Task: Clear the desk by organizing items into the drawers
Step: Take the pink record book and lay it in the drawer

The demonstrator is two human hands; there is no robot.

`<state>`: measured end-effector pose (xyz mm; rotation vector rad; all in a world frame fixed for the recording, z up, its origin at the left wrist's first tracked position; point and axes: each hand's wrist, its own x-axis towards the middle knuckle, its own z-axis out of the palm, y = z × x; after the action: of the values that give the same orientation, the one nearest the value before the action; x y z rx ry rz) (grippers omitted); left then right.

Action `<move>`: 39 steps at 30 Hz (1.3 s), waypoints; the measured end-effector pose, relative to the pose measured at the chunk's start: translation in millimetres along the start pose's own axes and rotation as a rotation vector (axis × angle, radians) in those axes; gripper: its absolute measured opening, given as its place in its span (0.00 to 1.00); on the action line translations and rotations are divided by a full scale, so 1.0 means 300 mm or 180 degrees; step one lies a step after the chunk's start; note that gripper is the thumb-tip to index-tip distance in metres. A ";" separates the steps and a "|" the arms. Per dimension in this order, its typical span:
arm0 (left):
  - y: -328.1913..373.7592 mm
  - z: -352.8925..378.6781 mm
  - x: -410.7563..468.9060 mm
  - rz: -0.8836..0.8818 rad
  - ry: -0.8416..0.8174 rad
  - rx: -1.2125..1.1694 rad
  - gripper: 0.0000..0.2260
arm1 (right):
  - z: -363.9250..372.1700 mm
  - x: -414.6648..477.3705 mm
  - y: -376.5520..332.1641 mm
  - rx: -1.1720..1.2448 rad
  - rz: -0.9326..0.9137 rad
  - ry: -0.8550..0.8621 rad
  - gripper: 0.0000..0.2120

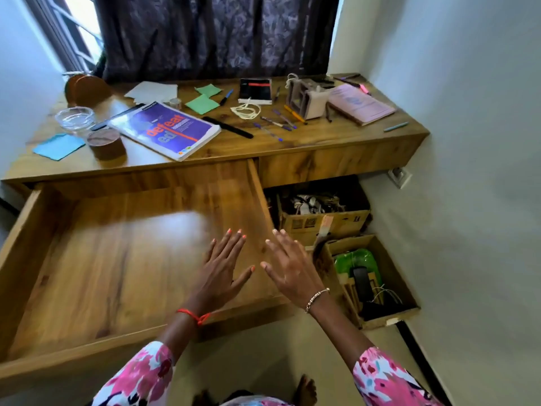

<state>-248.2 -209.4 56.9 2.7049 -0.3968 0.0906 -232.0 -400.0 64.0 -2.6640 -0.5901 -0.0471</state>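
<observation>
The left drawer [102, 259] of the desk [263, 148] is pulled far out across the lower left of the frame, and only its bare wooden floor is shown. The right drawer front [336, 162] is closed. Both hands are held over the right part of the open drawer, near its side wall. The left hand [222, 268], marked by a red thread at the wrist, and the right hand [288, 268], marked by a beaded bracelet, are spread wide with fingers straight and apart. Nothing is held in either. Whether the palms touch the wood cannot be told.

The things to be cleared are laid out on the desktop in the upper half of the frame. A purple book [167, 128] is placed at centre left, with a glass bowl [75, 118], a brown round tin [106, 143] and a blue paper sheet [58, 146] to its left. Green sticky notes [202, 104] are seen behind the book. Further right are a black flat strip [228, 127], a coil of cord [246, 110], a black notebook [255, 90], scattered pens [275, 124] and a pink booklet [361, 104].

The step in hand is judged to be the opening one: the drawer is ready and no item is yet stowed. Next, a reach up to the desktop is called for, most likely to the purple book nearest the drawer. It would need to be gripped by an edge and laid flat. The pens could be rolled off the desk if brushed.
</observation>
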 end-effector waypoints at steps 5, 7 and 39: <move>0.237 0.066 0.227 0.0249 0.0146 0.0004 0.38 | -0.153 -0.033 0.282 -0.0017 0.0362 0.0134 0.29; 0.318 0.078 0.302 0.0265 0.0167 -0.0088 0.38 | -0.215 -0.045 0.368 -0.0044 0.0459 0.0156 0.30; 0.451 0.181 1.324 -0.0072 -0.0134 -0.0794 0.28 | -0.468 0.584 1.197 0.0183 0.1216 -0.0021 0.24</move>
<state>93.3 -454.2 106.6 2.4675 -0.3637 -0.0213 82.7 -683.0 75.3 -2.6732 -0.0756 0.0865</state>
